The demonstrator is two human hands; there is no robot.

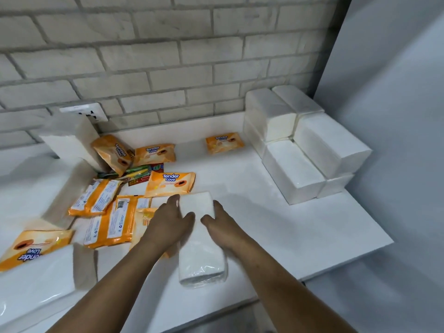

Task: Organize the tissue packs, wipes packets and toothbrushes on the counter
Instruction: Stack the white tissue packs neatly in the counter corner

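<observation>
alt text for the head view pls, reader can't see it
A person's left hand and right hand hold a white tissue pack from both sides on a white counter. Orange wipes packets and toothbrushes lie scattered to the left; more tissue packs are stacked back right.

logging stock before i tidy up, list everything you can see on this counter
white plastic-wrapped tissue pack: one, white, front middle of counter, held between both hands
stacked white tissue packs: about six, white, back right corner
loose white tissue packs: several, white, left side, blurred
orange wipes packets: about nine, orange and white, scattered left and middle; one apart near the stack
toothbrush packs: count unclear, green, yellow, red, among the packets
white counter: one, white
wall socket: one, white, wall at left
grey brick wall: one, pale grey, behind
left hand: grips the pack's left side
right hand: grips its right side
</observation>
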